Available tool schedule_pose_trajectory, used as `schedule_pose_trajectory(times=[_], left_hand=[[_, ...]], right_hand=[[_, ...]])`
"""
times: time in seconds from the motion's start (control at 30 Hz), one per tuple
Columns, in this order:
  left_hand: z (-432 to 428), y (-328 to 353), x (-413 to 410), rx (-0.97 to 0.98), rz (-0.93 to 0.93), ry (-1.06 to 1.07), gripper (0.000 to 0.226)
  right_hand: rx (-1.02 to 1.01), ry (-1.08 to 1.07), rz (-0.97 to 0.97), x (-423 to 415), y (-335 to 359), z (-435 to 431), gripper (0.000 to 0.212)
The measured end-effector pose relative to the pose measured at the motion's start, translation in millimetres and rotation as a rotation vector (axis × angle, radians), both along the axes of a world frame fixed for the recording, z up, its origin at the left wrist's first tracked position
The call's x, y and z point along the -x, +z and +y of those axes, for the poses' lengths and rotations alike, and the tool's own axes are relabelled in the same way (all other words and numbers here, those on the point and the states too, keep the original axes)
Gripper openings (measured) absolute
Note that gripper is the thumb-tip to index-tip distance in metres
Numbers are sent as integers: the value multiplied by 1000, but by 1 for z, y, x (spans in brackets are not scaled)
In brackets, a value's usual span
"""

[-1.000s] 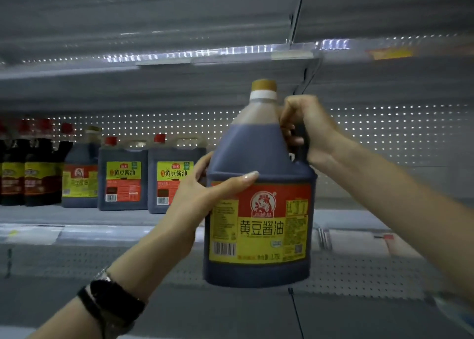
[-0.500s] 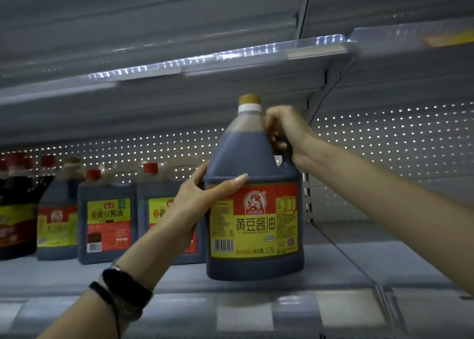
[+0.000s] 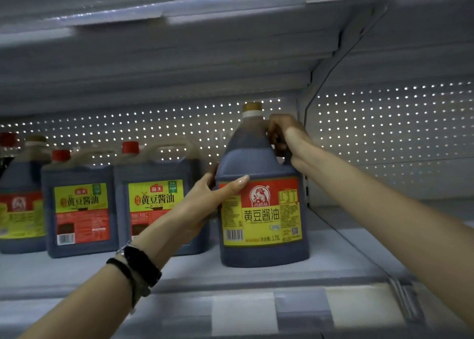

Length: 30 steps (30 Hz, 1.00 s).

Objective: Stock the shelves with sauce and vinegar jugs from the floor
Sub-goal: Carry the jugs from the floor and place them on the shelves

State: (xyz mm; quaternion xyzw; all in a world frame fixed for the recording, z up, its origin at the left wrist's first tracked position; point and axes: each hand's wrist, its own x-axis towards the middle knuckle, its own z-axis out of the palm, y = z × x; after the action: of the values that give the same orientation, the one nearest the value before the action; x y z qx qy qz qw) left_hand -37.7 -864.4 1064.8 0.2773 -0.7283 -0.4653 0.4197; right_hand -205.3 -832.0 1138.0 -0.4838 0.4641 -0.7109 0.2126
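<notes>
Standing upright on the shelf (image 3: 230,274), soy sauce jug (image 3: 261,215) just right of red-capped jugs (image 3: 154,205), right hand (image 3: 284,133) gripping its handle, left hand (image 3: 207,197) clasping its left side, thumb across label.

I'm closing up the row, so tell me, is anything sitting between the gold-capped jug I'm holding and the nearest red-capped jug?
Only your left hand, gripping the left side of the gold-capped jug in that gap. Nothing else shows on the shelf between it and the red-capped jug. Your right hand grips it up top.
</notes>
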Motion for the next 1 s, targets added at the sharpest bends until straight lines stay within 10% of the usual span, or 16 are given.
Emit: schedule_pose_trajectory(times=[0.43, 0.67, 1.0], left_hand=[[8, -32, -8, 173, -108, -38, 36], [5, -43, -25, 392, -531, 22, 24], [0, -52, -27, 474, -601, 3, 23]], right_hand=[[-40, -21, 314, 16, -62, 17, 15], [-319, 217, 773, 46, -104, 59, 85], [-486, 166, 923, 38, -121, 49, 106]])
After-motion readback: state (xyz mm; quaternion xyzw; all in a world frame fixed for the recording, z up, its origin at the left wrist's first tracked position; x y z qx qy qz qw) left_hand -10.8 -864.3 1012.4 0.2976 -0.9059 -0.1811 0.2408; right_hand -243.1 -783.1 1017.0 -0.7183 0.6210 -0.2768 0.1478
